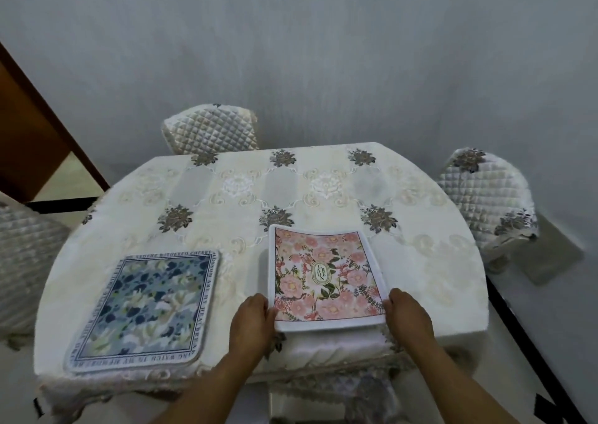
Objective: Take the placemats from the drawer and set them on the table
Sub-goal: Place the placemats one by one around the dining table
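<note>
A pink floral placemat [325, 278] with a white border lies on the near right part of the table [323, 190], its near edge reaching the table's front edge. My left hand [254, 321] pinches its near left corner. My right hand [406, 318] grips its near right corner. A blue floral placemat [145, 307] with lettering round its rim lies flat on the near left part of the table, apart from both hands. No drawer is in view.
The table wears a cream embroidered cloth with grey flower motifs. Quilted chairs stand at the back [212, 129], at the right [485, 197] and at the left [26, 262]. A grey wall runs behind. A brown wooden frame [35, 126] stands at far left.
</note>
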Available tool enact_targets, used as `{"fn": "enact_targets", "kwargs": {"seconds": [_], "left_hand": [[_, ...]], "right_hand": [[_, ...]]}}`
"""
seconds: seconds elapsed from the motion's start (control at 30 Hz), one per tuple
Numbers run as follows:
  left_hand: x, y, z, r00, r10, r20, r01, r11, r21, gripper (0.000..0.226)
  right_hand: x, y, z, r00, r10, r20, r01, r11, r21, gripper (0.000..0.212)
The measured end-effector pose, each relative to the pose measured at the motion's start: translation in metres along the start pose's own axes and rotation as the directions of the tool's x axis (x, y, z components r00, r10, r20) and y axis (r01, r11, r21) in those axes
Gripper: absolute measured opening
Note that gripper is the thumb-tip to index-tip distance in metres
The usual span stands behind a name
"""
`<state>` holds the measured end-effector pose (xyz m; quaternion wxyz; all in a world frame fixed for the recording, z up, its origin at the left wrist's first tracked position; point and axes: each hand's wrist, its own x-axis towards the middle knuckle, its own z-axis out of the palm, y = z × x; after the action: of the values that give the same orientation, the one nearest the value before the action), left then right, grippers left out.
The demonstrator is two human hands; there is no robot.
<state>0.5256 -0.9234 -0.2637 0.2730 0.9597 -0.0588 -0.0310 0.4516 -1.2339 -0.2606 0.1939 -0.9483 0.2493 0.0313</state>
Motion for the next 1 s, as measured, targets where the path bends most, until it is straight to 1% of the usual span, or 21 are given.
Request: {"fn": "enact_targets", "kwargs": {"seconds": [0.13,0.23,0.27,0.33,0.37,0.43,0.5,0.57,0.63,0.7,0.77,0.83,0.87,1.0], "left_hand": [[0.013,-0.028,0.043,0.998,-0.031,0.057,0.03,0.999,0.011,0.025],[0.009,-0.043,0.061,0.995,-0.066,0.075,0.064,0.998,0.022,0.012],[0.006,-0.045,0.065,0.996,-0.072,0.059,0.07,0.997,0.036,0.015],[0.003,-0.042,0.068,0.998,-0.056,0.035,0.054,0.996,0.066,0.033],[0.002,-0.038,0.07,0.999,-0.026,0.021,0.024,0.997,0.079,0.039],[0.0,-0.024,0.076,0.996,0.076,0.037,-0.079,0.992,0.101,0.049],[-0.001,-0.005,0.087,0.981,0.184,0.062,-0.19,0.973,0.128,0.059],[0.001,0.012,0.103,0.954,0.282,0.098,-0.294,0.946,0.136,0.056],[0.008,0.021,0.117,0.935,0.309,0.172,-0.337,0.927,0.166,0.057],[0.017,0.016,0.126,0.928,0.293,0.231,-0.343,0.912,0.223,0.059],[0.022,0.002,0.126,0.925,0.302,0.229,-0.359,0.892,0.274,0.065],[0.022,-0.012,0.127,0.918,0.297,0.264,-0.371,0.879,0.3,0.073],[0.021,-0.022,0.124,0.92,0.299,0.254,-0.369,0.879,0.302,0.076],[0.021,-0.043,0.119,0.922,0.282,0.264,-0.36,0.875,0.324,0.078]], "right_hand": [[0.018,0.012,0.046,0.995,0.069,0.075,-0.068,0.998,-0.01,0.022],[0.016,0.019,0.065,0.985,0.131,0.111,-0.125,0.99,-0.065,0.02],[0.014,0.019,0.068,0.982,0.157,0.102,-0.15,0.986,-0.074,0.021],[0.012,0.016,0.07,0.988,0.153,0.004,-0.152,0.984,-0.097,0.026],[0.01,0.012,0.07,0.993,0.105,-0.045,-0.11,0.986,-0.127,0.028],[0.006,-0.004,0.075,0.992,-0.078,-0.101,0.06,0.984,-0.17,0.034],[0.002,-0.028,0.086,0.967,-0.25,-0.054,0.235,0.952,-0.198,0.049],[0.004,-0.051,0.103,0.94,-0.336,0.056,0.341,0.924,-0.176,0.058],[0.011,-0.063,0.123,0.921,-0.364,0.14,0.383,0.91,-0.158,0.059],[0.017,-0.063,0.136,0.908,-0.383,0.171,0.408,0.901,-0.149,0.059],[0.02,-0.057,0.137,0.898,-0.417,0.142,0.438,0.88,-0.182,0.06],[0.024,-0.04,0.142,0.886,-0.439,0.145,0.461,0.866,-0.195,0.061],[0.023,-0.034,0.14,0.878,-0.456,0.146,0.478,0.854,-0.207,0.062],[0.035,0.009,0.129,0.888,-0.439,0.134,0.457,0.873,-0.172,0.065]]}}
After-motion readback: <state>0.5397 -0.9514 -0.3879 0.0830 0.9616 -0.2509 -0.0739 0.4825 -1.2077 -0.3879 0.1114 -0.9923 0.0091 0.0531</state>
